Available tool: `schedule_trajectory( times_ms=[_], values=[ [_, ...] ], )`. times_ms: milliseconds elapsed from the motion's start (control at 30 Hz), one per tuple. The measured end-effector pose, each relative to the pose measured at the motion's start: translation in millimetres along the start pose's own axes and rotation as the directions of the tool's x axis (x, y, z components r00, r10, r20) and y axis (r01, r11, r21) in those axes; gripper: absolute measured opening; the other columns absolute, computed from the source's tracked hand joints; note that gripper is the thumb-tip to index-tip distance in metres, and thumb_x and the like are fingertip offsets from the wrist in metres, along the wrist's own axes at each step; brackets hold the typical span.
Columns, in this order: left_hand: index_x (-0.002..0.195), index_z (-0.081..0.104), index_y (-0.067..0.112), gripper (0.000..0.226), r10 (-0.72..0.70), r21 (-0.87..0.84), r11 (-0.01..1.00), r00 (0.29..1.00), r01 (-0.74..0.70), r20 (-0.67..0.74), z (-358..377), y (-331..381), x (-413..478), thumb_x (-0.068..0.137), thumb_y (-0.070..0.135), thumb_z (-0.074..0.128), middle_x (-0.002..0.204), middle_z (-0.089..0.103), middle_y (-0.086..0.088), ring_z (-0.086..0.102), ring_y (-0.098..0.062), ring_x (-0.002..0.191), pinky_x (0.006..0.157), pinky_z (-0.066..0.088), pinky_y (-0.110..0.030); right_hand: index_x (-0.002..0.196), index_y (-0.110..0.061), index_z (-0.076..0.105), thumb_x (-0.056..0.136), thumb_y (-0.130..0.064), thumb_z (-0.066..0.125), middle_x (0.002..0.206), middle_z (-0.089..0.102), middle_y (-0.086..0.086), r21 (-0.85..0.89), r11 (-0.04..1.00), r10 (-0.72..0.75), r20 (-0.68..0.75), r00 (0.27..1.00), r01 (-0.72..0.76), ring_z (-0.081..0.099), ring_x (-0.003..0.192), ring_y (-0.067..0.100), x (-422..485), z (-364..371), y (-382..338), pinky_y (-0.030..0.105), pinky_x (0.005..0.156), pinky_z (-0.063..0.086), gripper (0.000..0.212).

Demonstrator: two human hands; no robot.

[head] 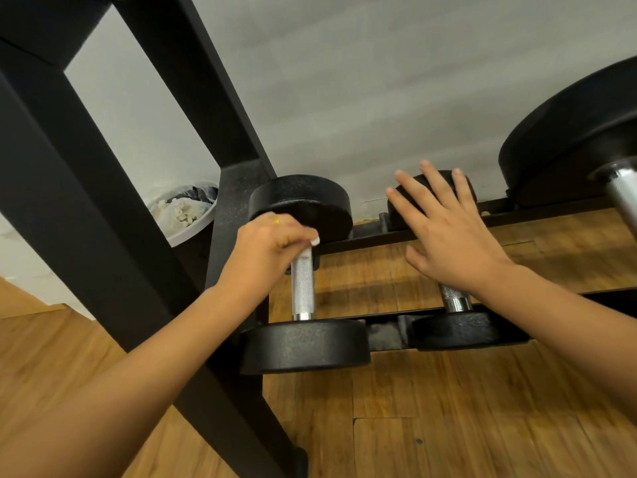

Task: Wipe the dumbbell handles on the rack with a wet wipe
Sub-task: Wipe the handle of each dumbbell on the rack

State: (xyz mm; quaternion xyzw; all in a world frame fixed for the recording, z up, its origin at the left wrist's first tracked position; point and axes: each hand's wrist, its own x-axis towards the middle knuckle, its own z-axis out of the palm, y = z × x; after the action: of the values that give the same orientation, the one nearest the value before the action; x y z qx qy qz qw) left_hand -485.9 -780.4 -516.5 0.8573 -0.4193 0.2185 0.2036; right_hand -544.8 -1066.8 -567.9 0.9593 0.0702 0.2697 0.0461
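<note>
Wood floor under rack; left hand wraps wipe around knurled handle.

- Plain grey wall at back, evenly lit.
- Wood plank floor, warm brown, w/ visible seams.
- White bin far left by wall, crumpled white stuff inside.

One wide-angle view from your head, looking forward and steeply down at close range onto the lowest shelf of the dumbbell rack, with wooden floor beneath it and the wall behind it.
</note>
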Motion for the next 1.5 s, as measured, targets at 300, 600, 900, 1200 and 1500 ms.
schedule_trajectory(
  times_ms=[300,600,900,1200,1500],
  values=[
    [0.105,0.08,0.01,0.038,0.201,0.214,0.946,0.958,-0.244,0.205,21,-9,11,0.07,-0.004,0.091,0.092,0.075,-0.009,0.068,-0.032,0.08,0.061,0.061,-0.046,0.156,-0.019,0.032,0.081,-0.032,0.07,0.164,0.025,0.01,0.038,0.999,0.016,-0.016,1.0,-0.015,0.009,0.153,0.035,2,1,-1,0.06,0.122,0.006,0.084],
    [0.134,0.064,0.017,0.04,0.212,0.125,0.93,0.783,-0.345,0.585,5,-3,7,0.095,0.01,0.07,0.146,0.058,-0.004,0.053,-0.019,0.138,0.114,0.037,-0.026,0.155,-0.019,0.034,0.081,-0.029,0.071,0.162,0.028,0.009,0.062,0.998,0.012,0.015,1.0,-0.013,0.011,0.153,0.035,2,-3,-2,0.06,0.122,0.006,0.083],
    [0.136,0.067,0.018,0.053,0.366,-0.057,0.896,0.659,-0.441,0.657,-17,-23,-6,0.088,-0.004,0.071,0.147,0.059,-0.001,0.043,-0.01,0.143,0.118,0.031,-0.031,0.154,-0.019,0.034,0.086,-0.026,0.063,0.162,0.028,0.009,0.059,0.998,0.01,0.063,0.998,-0.014,0.012,0.153,0.035,1,-8,-2,0.06,0.123,0.007,0.074],
    [0.137,0.065,0.015,0.054,0.274,0.026,0.933,0.755,-0.36,0.596,-2,-18,-13,0.088,-0.007,0.071,0.148,0.058,-0.004,0.04,-0.013,0.143,0.117,0.038,-0.042,0.159,-0.016,0.021,0.092,-0.028,0.057,0.168,0.003,0.008,0.147,0.989,-0.044,0.171,0.984,0.019,-0.009,0.155,0.028,-10,-25,1,0.051,0.123,-0.003,0.077],
    [0.137,0.065,0.014,0.055,0.292,0.072,0.915,0.774,-0.397,0.562,4,-15,-9,0.086,-0.005,0.076,0.145,0.06,-0.007,0.051,-0.022,0.14,0.114,0.037,-0.04,0.159,-0.025,0.021,0.104,-0.035,0.042,0.167,-0.005,-0.01,0.356,0.934,-0.219,0.492,0.843,0.035,-0.022,0.149,0.006,-29,-33,19,0.031,0.121,-0.002,0.059]
  ],
)
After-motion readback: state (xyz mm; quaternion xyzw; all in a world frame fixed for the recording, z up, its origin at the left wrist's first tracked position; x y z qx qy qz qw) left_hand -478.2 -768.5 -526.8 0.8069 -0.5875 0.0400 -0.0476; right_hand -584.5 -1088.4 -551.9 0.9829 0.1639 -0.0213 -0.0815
